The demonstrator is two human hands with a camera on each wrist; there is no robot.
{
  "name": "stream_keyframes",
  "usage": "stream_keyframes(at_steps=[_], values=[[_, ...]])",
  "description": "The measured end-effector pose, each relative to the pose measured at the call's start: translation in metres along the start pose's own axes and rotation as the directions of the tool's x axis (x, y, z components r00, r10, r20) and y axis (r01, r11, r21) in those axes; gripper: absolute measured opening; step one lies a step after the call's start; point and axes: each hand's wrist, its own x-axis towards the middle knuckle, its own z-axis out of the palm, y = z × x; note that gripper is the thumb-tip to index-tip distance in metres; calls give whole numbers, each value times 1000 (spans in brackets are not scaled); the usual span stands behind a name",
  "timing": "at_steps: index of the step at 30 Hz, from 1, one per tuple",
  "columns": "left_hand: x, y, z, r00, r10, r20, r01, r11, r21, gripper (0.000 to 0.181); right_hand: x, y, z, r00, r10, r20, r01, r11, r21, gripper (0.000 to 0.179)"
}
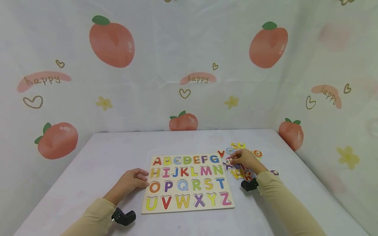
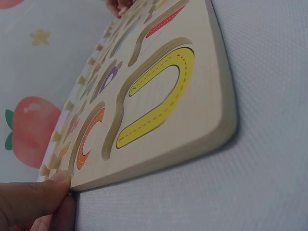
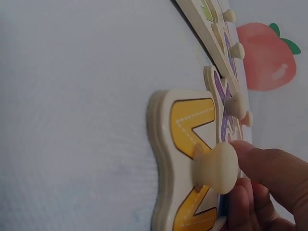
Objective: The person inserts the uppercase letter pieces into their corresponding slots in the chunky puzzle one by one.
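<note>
Against the left fingers (image 1: 141,172) lies the letter board (image 1: 205,208).

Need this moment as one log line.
left hand: touching board edge | right hand: at loose letters, grip unclear | A–G: seated

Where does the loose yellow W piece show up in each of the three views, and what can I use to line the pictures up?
Head: the loose W piece lies right of the letter board, near its right edge.
Left wrist: not visible; the letter board fills the middle.
Right wrist: large, bottom centre, knob facing right.
Shared landmark: the letter board, at upper right in the right wrist view.
</note>
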Motion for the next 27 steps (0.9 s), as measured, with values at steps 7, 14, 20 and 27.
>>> stream_keyframes(at_steps=[7,14,20,27], values=[[0,1,-1,1000,2,3,-2,1000,-4,45,0,2,0,1000,-17,-19,17,1000,19,18],[-3,2,0,1000,-1,3,1,1000,-13,43,-4,2,-4,999,-48,-26,49,997,55,21],[-4,3,-1,1000,-6,2,6,1000,-11,44,-5,-5,-5,997,-62,-56,67,993,99,22],[-2,0,-1,1000,11,4,-11,1000,-12,45,-11,-29,-2,986,-144,-80,154,979,136,22]])
